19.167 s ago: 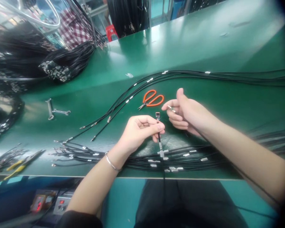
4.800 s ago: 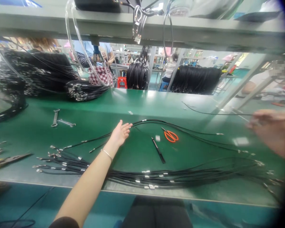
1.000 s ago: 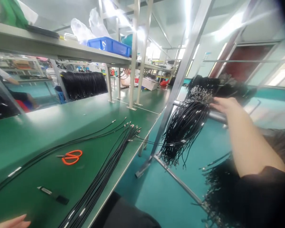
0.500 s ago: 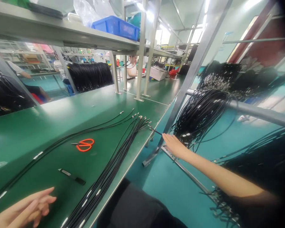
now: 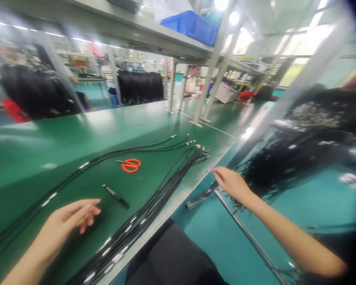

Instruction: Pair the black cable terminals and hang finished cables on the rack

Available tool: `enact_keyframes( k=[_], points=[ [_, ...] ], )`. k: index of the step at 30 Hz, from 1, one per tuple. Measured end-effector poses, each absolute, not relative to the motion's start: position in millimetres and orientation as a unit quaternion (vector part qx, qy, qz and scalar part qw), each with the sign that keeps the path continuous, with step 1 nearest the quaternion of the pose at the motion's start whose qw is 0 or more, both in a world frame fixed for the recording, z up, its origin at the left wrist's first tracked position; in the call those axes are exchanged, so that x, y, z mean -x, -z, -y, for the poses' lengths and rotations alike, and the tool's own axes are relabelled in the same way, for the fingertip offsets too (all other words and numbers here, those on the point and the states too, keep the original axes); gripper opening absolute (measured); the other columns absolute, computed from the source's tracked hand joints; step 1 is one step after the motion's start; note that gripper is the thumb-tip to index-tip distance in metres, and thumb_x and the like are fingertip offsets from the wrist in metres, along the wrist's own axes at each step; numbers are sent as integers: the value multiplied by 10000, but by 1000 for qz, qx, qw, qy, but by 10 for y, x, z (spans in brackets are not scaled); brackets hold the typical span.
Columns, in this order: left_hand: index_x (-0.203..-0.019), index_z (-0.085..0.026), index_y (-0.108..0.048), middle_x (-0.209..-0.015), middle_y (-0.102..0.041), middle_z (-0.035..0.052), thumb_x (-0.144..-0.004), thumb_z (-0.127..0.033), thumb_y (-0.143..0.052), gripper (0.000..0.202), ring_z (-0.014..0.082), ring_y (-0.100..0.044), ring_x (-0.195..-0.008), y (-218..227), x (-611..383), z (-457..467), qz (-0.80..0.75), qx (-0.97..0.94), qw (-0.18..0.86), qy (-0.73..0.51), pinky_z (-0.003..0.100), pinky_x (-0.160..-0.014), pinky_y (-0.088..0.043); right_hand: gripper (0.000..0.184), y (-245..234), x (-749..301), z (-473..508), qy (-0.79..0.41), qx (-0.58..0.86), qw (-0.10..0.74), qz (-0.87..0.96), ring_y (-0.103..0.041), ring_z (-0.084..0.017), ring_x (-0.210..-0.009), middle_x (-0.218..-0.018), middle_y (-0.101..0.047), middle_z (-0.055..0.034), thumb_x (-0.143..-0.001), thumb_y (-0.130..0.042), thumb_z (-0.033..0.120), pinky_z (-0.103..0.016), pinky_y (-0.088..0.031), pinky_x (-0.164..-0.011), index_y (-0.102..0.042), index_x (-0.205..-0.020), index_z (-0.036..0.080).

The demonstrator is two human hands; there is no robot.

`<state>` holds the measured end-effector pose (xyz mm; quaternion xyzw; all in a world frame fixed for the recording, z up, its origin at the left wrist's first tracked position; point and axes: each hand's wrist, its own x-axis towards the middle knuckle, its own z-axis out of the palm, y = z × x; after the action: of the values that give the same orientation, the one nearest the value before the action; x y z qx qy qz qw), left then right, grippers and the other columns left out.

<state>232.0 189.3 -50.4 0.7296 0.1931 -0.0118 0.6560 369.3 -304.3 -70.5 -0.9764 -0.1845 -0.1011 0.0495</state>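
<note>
The desk (image 5: 62, 138) has a smooth, glossy green top that throws back the light in pale patches. The black cables (image 5: 166, 190) look sheathed in smooth rubber or soft plastic with a faint sheen, their ends (image 5: 198, 146) bright metal, their pale tags (image 5: 117, 257) shiny. The scissors (image 5: 127, 162) pair slick orange plastic handles with metal blades; the slim black tool (image 5: 116, 196) is dark and smooth, its material unclear. The bin (image 5: 190, 27) is blue plastic, the shelf (image 5: 154, 41) and post (image 5: 207, 87) look like painted metal, and the 1 low rail (image 5: 243, 226) is bare, polished metal. The trousers (image 5: 175, 257) are matt dark cloth, the floor (image 5: 201, 233) smooth teal
</note>
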Motion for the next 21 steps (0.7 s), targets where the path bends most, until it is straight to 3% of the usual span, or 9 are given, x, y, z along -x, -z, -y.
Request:
enact_keyframes(
  k=[5, 10, 15, 21],
  points=[
    [-927, -114, -740, -756, -691, 88, -694, -544, -771, 491, 128, -544, -561, 633, -2334, -2016, -172, -721, 666, -79, 210, -446, -411, 294, 355, -4072, 1778, 153, 912, 146, 352, -643, -184, -1007, -1140, -672, -84, -996, -436, 337, -301, -517, -895, -609, -1181, 188],
    [-908, -89, -719, -753, -681, 88, -722, -497, -745, 449, 90, -520, -510, 681, -2361, -2052, -188, -682, 698, -115, 169, -410, -372, 258, 418, -4549, 394, 120, 882, 151, 430, -589, -191, -1148, -1224, -651, -68, -974, -492, 240, -318, -473, -997, -630, -1190, 210],
    [-866, -73, -727, -716, -682, 88, -745, -413, -739, 360, 75, -509, -461, 741, -2391, -2102, -207, -657, 715, -119, 155, -375, -348, 292, 651, -4988, -476, 70, 924, 123, 355, -616, -209, -1063, -1206, -619, -101, -975, -553, 313, -422, -517, -933, -599, -1218, 157],
    [-899, -65, -716, -703, -684, 83, -826, -307, -715, 253, 67, -519, -436, 708, -2401, -2153, -242, -588, 761, -132, 140, -359, -334, 269, 774, -5246, -655, 5, 938, 133, 319, -626, -188, -990, -1144, -626, -86, -963, -579, 342, -393, -543, -869, -621, -1144, 148]
  ],
)
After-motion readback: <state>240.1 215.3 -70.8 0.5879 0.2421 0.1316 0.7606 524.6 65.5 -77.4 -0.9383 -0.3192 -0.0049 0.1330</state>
